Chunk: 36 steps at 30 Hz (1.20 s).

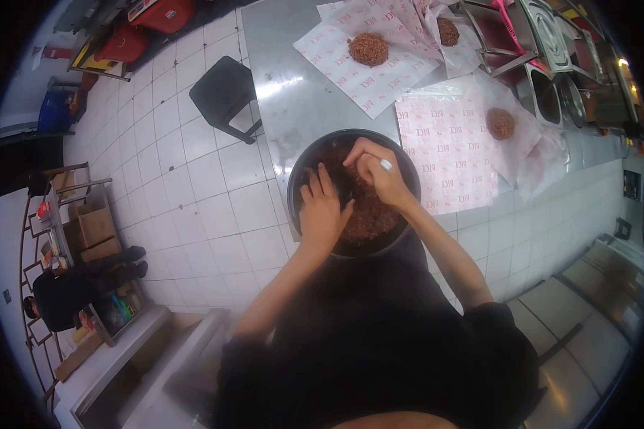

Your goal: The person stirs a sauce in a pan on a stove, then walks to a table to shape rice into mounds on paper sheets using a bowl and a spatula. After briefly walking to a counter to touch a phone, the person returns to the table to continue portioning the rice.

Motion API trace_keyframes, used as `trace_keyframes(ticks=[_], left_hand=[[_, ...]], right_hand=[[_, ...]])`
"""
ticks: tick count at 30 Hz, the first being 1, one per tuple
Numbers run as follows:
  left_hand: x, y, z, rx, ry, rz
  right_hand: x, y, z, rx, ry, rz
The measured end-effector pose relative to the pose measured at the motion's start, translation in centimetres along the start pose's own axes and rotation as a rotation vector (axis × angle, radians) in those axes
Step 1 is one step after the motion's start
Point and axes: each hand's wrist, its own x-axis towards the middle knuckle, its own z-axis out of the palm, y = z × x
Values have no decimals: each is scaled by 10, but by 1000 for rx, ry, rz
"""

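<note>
A dark round bowl of reddish-brown rice mix sits at the near edge of a steel counter. My left hand rests flat inside the bowl, fingers spread on the mix and the rim. My right hand, with a ring on one finger, is curled over the mix with fingers bent, apparently pinching some of it. Three shaped brown portions lie on printed paper sheets: one portion at the back, a second portion further right, a third portion to the right.
Printed wrapping sheets cover the counter right of the bowl. Metal trays and pots stand at the far right. A black stool stands on the white tiled floor. A seated person in black is at the left by boxes.
</note>
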Motion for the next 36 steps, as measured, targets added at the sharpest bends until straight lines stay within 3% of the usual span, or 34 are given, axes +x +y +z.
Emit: trace_keyframes(ticks=[2,9,10,13,16,20,21,23,26,28,30,32,36], left_hand=[[-2,-3,9,-81,112,7],[5,-7,25,-227,25,-81],[6,-7,26,-230,15,-87],[6,-13,30,-277,-6,-92],[7,-18,25,-347,2,-39],[9,-24,7,-445,105,125],[11,-22,-2,-445,113,134],[11,-21,-20,-920,-80,-121],[22,-40,-5,-1032,-99,-110],[26,-42,5,-1121,-59,-67],[29,-43,11,-1431,-132,-89],[30,-37,5,-1488,-167,-62],[30,-36,5,-1538,-257,58]], right_hand=[[-3,7,9,120,152,-53],[-17,14,43,441,562,80],[-18,14,45,444,562,82],[-20,17,49,828,687,158],[-19,9,49,942,758,171],[-19,-23,51,964,724,145],[-19,-33,52,892,624,140],[-15,-55,53,823,517,126],[-11,-72,45,590,381,51],[-9,-68,24,418,274,-118],[-9,-74,7,468,223,-182],[-12,-98,0,612,228,-219],[-8,-100,13,584,242,-44]])
